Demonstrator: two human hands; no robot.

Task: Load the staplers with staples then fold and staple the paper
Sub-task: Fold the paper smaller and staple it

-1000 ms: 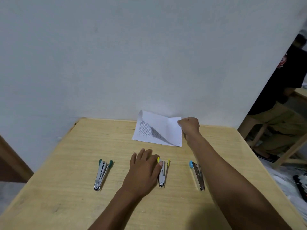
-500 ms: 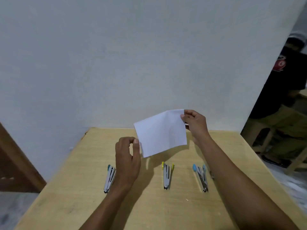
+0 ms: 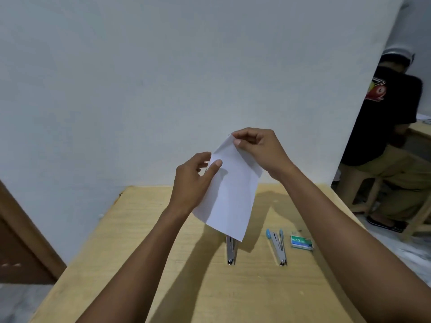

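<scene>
Pinching the paper (image 3: 231, 194) from two sides, both hands hold it in the air at the centre of the head view, above the far half of the table (image 3: 144, 229). The right hand (image 3: 261, 152) grips the sheet's top corner between thumb and curled fingertips. The left hand (image 3: 193, 180) takes the left edge lower down, with the thumb lying on the near face and the fingers behind it. The sheet hangs tilted, with its top leaning toward the right of the frame and its lowest corner pointing down at the tabletop. The side facing the camera is blank white.

Below that corner, a stapler (image 3: 230, 251) lies on the wood, its far end hidden by the paper. To its right lies a blue stapler (image 3: 277, 247), splayed open in a narrow V. Just right of that sits a small green staple box (image 3: 301, 242), close to the right forearm. A pale wall (image 3: 163, 78) fills the upper frame. At the right edge a person (image 3: 384, 124) in a black shirt sits on a stool, and a brown door (image 3: 21, 241) shows at lower left.
</scene>
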